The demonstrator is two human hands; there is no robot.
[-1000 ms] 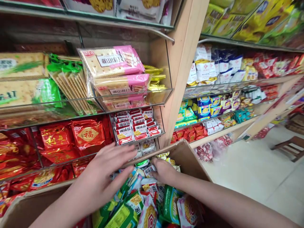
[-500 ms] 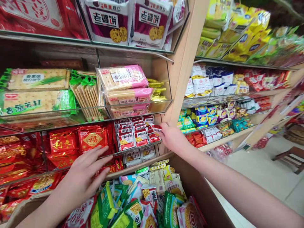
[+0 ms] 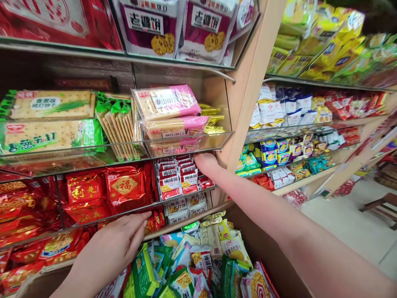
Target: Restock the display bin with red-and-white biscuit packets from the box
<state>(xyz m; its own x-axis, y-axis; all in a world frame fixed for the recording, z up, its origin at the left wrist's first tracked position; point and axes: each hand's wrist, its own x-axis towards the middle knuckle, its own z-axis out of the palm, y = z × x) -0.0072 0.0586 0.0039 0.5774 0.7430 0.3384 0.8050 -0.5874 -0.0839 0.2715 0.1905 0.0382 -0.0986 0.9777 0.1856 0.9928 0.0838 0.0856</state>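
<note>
My right hand (image 3: 207,164) reaches into the shelf compartment at the centre, beside stacked small red-and-white snack packs (image 3: 178,178); its fingers are hidden behind the hand and shelf edge, so what they hold cannot be seen. Over the near left part of a cardboard box (image 3: 263,240) is my left hand (image 3: 114,240), its fingers pressed together near the box's far rim and the lower shelf. What lies under those fingers is hidden. Mixed green, white and red snack packs (image 3: 201,260) fill the box.
Large red packs (image 3: 124,184) sit left of the centre compartment. Above are crackers in pink wrappers (image 3: 173,103) behind a clear shelf lip (image 3: 192,145). A wooden upright (image 3: 248,82) divides the shelves. A brown stool (image 3: 378,207) stands at far right.
My right hand has gone deeper into the compartment, and the small red-and-white pack in it is out of sight. The fingers of my left hand have drawn together and lowered towards the box rim.
</note>
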